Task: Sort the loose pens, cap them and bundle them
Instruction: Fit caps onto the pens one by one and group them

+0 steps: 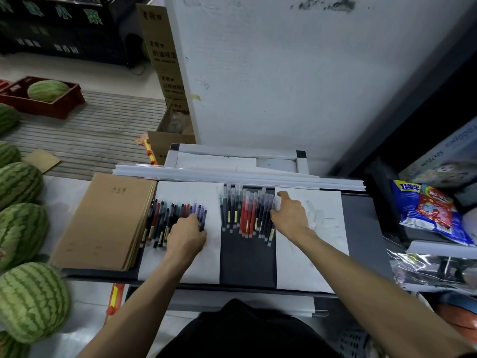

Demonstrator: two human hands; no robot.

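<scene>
Several uncapped pens of mixed colours (170,218) lie in a loose row on a white sheet (204,259) at the left of the dark desk. My left hand (187,235) rests on the right end of that row, fingers curled over a purple pen. To the right, a sorted row of capped pens (245,213) lies grouped black, red and purple on the dark strip. My right hand (290,214) is at the right end of this row with its fingers on the last purple pen and its clear cap. Several clear caps (317,215) lie on the right white sheet.
A stack of brown notebooks (105,223) lies left of the loose pens. Long white strips (232,174) run along the desk's far edge below a white wall. Watermelons (23,184) line the left side. Snack bags (428,210) and shelves crowd the right.
</scene>
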